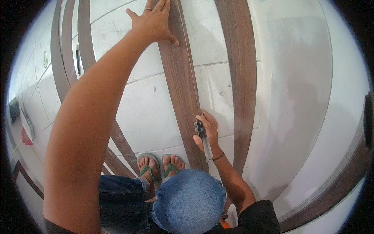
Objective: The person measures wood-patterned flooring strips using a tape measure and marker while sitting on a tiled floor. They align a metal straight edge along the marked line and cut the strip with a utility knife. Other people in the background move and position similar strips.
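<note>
A long brown wood-grain plank (pixel 177 84) runs from the far edge toward my feet. Far along it, my left hand (pixel 155 21) lies flat with its fingers spread. It wears a ring and holds nothing. At the plank's right edge, nearer to me, my right hand (pixel 209 126) is wrapped round a slim silver and black hand tool (pixel 206 147). The tool's black part meets the plank edge, while its silver bar points back toward my wrist. Its exact kind and its working end cannot be made out.
Another brown plank (pixel 242 70) lies to the right, with several more planks (pixel 86 35) at the left. Beneath them is a pale tiled floor (pixel 146 113). My sandalled feet (pixel 171 162) stand left of the middle plank. A pale wall (pixel 346 78) rises at right.
</note>
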Tool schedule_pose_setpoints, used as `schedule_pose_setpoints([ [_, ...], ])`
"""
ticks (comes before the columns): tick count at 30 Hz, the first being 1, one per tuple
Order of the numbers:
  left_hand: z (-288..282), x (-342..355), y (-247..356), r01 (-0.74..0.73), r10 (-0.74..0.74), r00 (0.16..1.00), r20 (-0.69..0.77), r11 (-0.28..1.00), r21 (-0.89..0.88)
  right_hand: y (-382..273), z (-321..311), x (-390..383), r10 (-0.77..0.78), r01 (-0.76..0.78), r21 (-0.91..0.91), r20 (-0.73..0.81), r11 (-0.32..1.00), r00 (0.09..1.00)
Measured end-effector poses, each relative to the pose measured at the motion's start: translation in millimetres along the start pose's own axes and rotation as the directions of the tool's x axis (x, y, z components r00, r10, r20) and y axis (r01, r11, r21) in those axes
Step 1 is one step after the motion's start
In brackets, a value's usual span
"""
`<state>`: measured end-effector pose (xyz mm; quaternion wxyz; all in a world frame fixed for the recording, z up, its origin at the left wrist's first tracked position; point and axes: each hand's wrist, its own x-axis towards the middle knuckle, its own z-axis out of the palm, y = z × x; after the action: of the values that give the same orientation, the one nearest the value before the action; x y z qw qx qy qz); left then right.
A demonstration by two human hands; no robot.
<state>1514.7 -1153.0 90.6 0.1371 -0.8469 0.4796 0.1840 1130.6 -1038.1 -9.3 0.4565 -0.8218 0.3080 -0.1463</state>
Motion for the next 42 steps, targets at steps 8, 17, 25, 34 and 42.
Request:
schedule_pose_setpoints([
  [8, 44.3, -9.1, 3.1, 0.043, -0.052, 0.962, -0.269, 0.998, -0.041, 0.7, -0.1, -0.3, 0.009, -0.007, -0.033, 0.049, 0.999, 0.999],
  [17, 66.1, -47.9, 12.4, -0.148, 0.074, 0.954, -0.289, 0.959, -0.243, -9.3, 0.6, 5.3, -0.034, 0.034, 0.013, 0.037, 0.999, 0.999],
  [25, 56.4, -103.4, 52.4, -0.145, 0.144, 0.986, 0.079, 0.989, 0.008, -11.9, -8.1, 5.6, -0.012, 0.016, -0.061, 0.059, 0.998, 0.998],
  [34, 59.9, -113.5, 64.3, -0.041, 0.047, 0.994, 0.097, 0.997, -0.064, -12.4, -10.8, 7.3, -0.013, 0.021, -0.087, 0.090, 0.996, 0.996],
  [42, 100.5, -165.7, 72.6, -0.076, 0.056, 0.995, -0.087, 0.968, -0.240, -10.4, -6.3, -3.5, -0.010, 0.019, -0.118, 0.073, 0.993, 0.997],
])
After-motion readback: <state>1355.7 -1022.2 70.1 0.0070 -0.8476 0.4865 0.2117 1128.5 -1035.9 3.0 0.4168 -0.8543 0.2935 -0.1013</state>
